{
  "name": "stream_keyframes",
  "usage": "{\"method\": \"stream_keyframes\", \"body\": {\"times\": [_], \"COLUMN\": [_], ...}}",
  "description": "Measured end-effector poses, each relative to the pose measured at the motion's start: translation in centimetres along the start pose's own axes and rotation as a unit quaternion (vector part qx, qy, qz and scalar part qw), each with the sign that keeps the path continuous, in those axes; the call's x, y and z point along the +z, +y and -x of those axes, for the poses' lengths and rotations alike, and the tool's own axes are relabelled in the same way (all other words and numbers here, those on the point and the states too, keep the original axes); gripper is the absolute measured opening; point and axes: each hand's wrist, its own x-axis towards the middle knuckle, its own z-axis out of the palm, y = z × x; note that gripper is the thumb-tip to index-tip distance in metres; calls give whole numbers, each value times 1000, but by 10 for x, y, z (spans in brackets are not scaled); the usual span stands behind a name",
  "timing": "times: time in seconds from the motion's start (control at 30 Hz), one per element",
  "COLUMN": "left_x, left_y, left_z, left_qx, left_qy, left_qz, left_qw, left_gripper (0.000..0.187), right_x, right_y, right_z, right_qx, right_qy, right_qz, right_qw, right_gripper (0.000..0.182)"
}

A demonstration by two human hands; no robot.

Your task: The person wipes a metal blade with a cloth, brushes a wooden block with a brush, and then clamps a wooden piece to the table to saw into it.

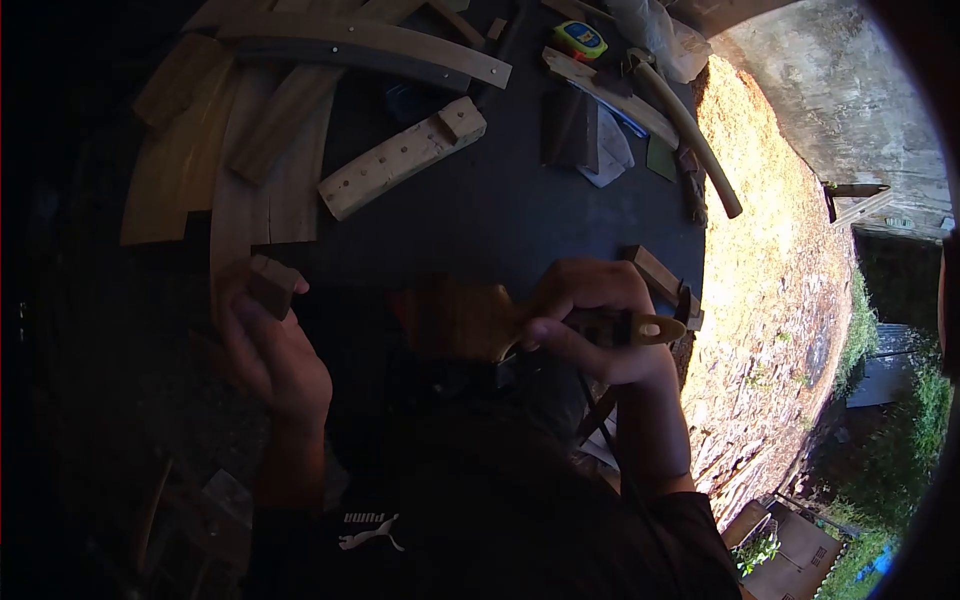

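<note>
My left hand is raised at the left, its fingers closed around a small wooden block. In front of my body, my right hand grips a wide paintbrush by its narrow part. The brush's broad brown end points left, toward the left hand, and fades into shadow, so its bristles are hard to make out. A pale handle end with a hole shows to the right of the right hand. The block and the brush are apart.
A dark table carries curved wooden pieces, boards and a drilled wooden bar. Toward the back right lie a tape measure, a curved stick and a white cloth or paper. A wood piece lies near the right hand.
</note>
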Motion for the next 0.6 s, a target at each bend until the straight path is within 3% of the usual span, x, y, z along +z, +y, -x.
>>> {"method": "stream_keyframes", "body": {"times": [0.03, 0.1, 0.2, 0.3, 0.4, 0.43, 0.6], "left_x": [-1, -9, -23, -22, -14, -14, -13], "left_y": [5, 8, 7, 1, 2, 1, -3], "left_z": [-4, -4, -2, -1, 3, 3, 6], "left_qx": [18, 43, 36, -22, -52, -43, -50], "left_qy": [0, 12, 27, 41, 54, 47, 25], "left_qz": [-6, -21, -30, -3, 22, 25, 21], "left_qw": [1000, 999, 999, 999, 997, 998, 998], "left_gripper": [35, 36, 37, 34, 32, 32, 31], "right_x": [-11, -26, -49, -34, -35, -31, -35], "right_y": [-4, 4, 6, 10, -3, 0, 5], "right_z": [-1, 13, 0, 4, 16, 14, 0], "right_qx": [-32, 42, 178, 135, 119, 96, 101], "right_qy": [25, 239, 376, 285, 278, 333, 373], "right_qz": [23, -25, 83, 72, -3, 3, 135], "right_qw": [999, 970, 906, 946, 953, 938, 913], "right_gripper": [15, 21, 30, 31, 30, 29, 32]}}
